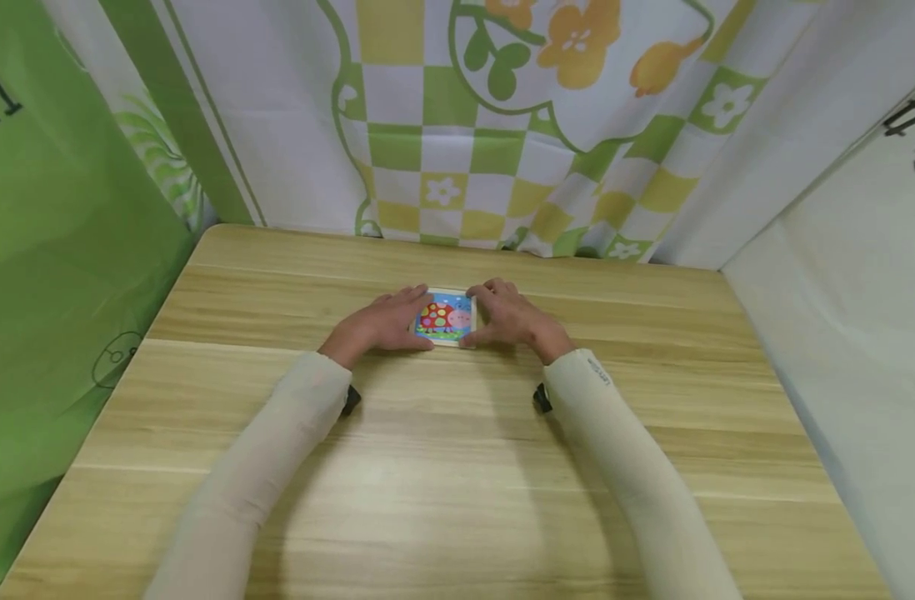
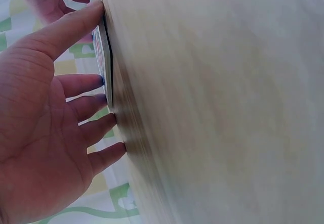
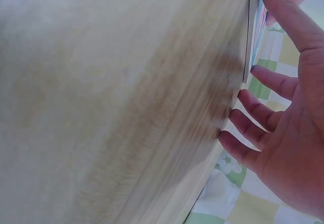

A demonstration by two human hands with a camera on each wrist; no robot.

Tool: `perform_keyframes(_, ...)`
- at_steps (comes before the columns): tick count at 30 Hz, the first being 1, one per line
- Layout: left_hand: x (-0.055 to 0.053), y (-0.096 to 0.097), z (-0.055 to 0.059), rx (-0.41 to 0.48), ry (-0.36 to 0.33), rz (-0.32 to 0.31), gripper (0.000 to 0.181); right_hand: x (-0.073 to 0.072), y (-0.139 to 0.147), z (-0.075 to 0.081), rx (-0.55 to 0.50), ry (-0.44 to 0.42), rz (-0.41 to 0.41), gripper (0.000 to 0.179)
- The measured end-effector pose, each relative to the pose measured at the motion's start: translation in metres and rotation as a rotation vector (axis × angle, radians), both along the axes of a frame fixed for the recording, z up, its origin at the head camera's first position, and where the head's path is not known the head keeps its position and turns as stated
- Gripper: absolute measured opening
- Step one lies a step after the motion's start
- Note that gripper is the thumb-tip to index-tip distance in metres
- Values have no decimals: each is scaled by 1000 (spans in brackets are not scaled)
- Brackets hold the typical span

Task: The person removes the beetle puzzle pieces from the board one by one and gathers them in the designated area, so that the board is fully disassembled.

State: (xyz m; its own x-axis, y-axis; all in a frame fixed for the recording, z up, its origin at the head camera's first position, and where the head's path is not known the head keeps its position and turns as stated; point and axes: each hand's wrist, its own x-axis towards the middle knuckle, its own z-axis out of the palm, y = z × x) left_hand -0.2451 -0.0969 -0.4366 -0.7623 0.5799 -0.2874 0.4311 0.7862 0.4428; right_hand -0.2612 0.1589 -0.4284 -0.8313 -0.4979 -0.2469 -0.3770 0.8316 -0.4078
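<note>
A small rectangular picture board (image 1: 446, 321) lies flat near the far side of the table. It shows a red ladybug with coloured spots and a pink face on blue, inside a pale border. My left hand (image 1: 390, 322) holds its left end, thumb at the near edge and fingers toward the far edge. The right hand (image 1: 508, 315) holds the opposite end the same way. In the left wrist view, the board's thin edge (image 2: 108, 64) shows against the thumb and fingertips. The outer fingers of the right hand (image 3: 288, 128) touch the tabletop beside the board.
The wood-grain table (image 1: 427, 467) stretches toward me under both forearms. A checked, flowered curtain (image 1: 442, 150) hangs behind its far edge. Green cloth (image 1: 67, 275) borders the left side and white cloth (image 1: 862, 333) the right.
</note>
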Motion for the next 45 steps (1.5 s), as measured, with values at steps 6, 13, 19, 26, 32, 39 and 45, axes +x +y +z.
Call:
perform_keyframes(6,0,1,1,10,6,13,91,-4,-3,0,0,-9,-11,90)
perform_keyframes(13,0,5,3,-28,-1,-1,83,-8,-5,3,9,-22,-23,88)
perform_keyframes(19,2,9,5,-69,29,-43,78,-11,-7,4,10,-25,-22,87)
perform_keyframes(26,4,12,6,-29,-3,-104,75,-13,-9,2,13,-12,-5,87)
perform_keyframes(32,3,12,6,-40,-8,-130,70,-14,-10,2,34,-8,7,87)
perform_keyframes(39,2,15,8,-74,0,-132,68,-17,-11,3,35,-9,16,87)
perform_keyframes(45,3,18,10,-85,-17,-130,63,-18,-11,1,43,-2,31,84)
